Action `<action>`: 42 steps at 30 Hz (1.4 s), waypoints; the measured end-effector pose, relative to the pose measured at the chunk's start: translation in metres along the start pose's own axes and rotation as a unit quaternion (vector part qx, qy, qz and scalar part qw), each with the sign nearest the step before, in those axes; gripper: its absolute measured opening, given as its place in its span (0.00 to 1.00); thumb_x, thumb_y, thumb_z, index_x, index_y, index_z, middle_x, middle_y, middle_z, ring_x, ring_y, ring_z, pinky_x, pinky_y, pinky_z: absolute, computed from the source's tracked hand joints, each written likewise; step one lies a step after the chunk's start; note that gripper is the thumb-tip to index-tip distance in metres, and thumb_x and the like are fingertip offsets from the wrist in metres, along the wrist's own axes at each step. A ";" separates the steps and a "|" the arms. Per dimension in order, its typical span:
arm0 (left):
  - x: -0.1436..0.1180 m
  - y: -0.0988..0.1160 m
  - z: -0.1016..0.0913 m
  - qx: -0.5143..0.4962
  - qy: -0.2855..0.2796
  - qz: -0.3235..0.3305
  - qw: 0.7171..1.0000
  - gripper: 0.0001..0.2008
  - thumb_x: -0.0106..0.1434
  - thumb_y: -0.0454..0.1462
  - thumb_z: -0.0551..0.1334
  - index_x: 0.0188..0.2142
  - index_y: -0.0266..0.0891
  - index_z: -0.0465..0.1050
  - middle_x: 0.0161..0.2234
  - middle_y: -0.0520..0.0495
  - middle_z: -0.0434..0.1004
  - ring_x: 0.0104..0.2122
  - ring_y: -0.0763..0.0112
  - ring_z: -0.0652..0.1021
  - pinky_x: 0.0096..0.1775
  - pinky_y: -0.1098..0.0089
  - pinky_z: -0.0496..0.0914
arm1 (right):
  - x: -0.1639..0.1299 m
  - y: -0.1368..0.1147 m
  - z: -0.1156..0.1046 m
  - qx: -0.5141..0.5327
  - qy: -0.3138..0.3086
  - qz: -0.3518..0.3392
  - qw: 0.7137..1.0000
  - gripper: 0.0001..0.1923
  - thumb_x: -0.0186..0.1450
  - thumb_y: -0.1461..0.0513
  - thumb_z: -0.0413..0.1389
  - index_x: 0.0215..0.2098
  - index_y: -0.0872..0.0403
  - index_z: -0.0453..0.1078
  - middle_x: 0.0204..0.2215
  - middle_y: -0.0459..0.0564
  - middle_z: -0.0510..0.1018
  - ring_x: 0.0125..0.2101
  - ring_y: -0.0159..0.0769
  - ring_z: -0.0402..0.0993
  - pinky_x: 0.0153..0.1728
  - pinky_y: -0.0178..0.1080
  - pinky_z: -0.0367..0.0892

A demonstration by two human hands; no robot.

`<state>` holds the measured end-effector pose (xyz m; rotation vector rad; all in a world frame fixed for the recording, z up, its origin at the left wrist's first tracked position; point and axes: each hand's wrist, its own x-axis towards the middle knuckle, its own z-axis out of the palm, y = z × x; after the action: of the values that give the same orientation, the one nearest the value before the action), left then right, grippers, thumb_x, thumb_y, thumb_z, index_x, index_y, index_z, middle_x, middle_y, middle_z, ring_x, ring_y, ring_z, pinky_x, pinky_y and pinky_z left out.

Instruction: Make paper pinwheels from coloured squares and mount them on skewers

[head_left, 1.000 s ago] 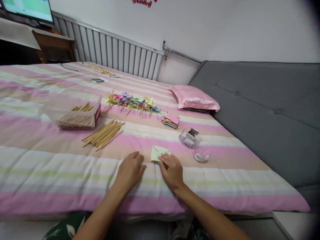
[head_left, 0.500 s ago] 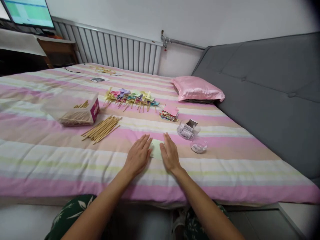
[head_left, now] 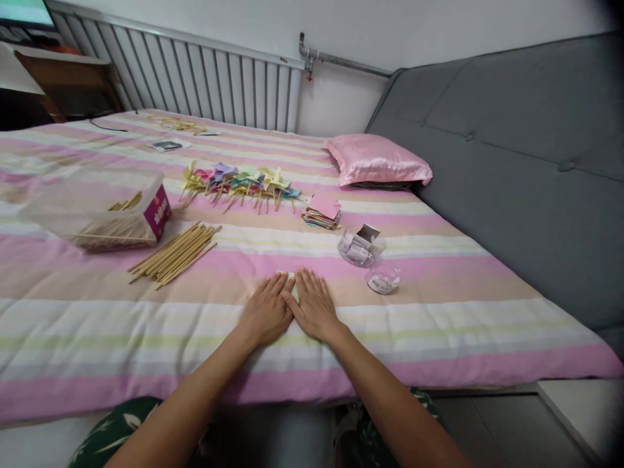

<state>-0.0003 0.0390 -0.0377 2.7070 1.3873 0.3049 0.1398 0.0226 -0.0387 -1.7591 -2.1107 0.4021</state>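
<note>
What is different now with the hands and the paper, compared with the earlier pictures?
The left hand, beside the pale green paper one second ago, has moved right onto it. The right hand, already on it then, now lies flat beside the left, and together they cover most of it. Nothing was visibly picked up. The loose sticks, the pinwheels and the stack of paper squares stayed in place.
</note>
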 end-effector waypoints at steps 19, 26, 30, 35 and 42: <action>-0.025 -0.011 -0.013 -0.057 0.074 -0.120 0.988 0.32 0.64 0.50 0.47 0.59 0.28 0.54 0.59 0.31 0.60 0.59 0.54 0.61 0.57 0.54 0.55 | -0.015 0.021 -0.021 0.114 0.160 0.169 0.966 0.36 0.59 0.52 0.53 0.60 0.62 0.53 0.38 0.59 0.77 0.42 0.52 0.70 0.42 0.48 0.64; -0.022 -0.009 -0.015 -0.139 0.076 -0.080 0.984 0.28 0.64 0.45 0.51 0.60 0.32 0.54 0.57 0.34 0.64 0.56 0.56 0.65 0.57 0.52 0.55 | -0.014 0.021 -0.016 0.182 0.128 0.169 0.960 0.33 0.56 0.55 0.56 0.57 0.58 0.56 0.39 0.54 0.77 0.37 0.44 0.73 0.40 0.44 0.65; -0.021 -0.008 -0.015 -0.233 0.093 -0.075 0.965 0.25 0.62 0.44 0.54 0.56 0.35 0.61 0.53 0.36 0.68 0.53 0.57 0.68 0.55 0.54 0.59 | -0.013 0.022 -0.010 0.233 0.144 0.170 0.947 0.32 0.55 0.56 0.57 0.56 0.56 0.58 0.39 0.52 0.77 0.39 0.42 0.72 0.42 0.45 0.66; -0.018 -0.007 -0.018 -0.454 0.125 -0.148 0.870 0.21 0.55 0.45 0.61 0.45 0.35 0.72 0.46 0.39 0.75 0.43 0.61 0.76 0.46 0.60 0.69 | -0.010 0.025 -0.002 0.391 0.182 0.152 0.890 0.33 0.52 0.56 0.60 0.53 0.56 0.58 0.38 0.52 0.76 0.38 0.39 0.73 0.42 0.44 0.68; -0.020 -0.002 -0.034 -0.555 0.130 -0.254 0.781 0.17 0.47 0.45 0.68 0.33 0.35 0.78 0.34 0.42 0.81 0.35 0.61 0.78 0.39 0.64 0.72 | -0.011 0.010 -0.016 0.610 0.176 0.145 0.759 0.28 0.49 0.60 0.62 0.47 0.54 0.61 0.37 0.52 0.76 0.35 0.38 0.76 0.37 0.40 0.71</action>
<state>-0.0202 0.0237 -0.0079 1.3107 1.2838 1.0543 0.1577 0.0138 -0.0298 -1.1366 -0.8204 1.1003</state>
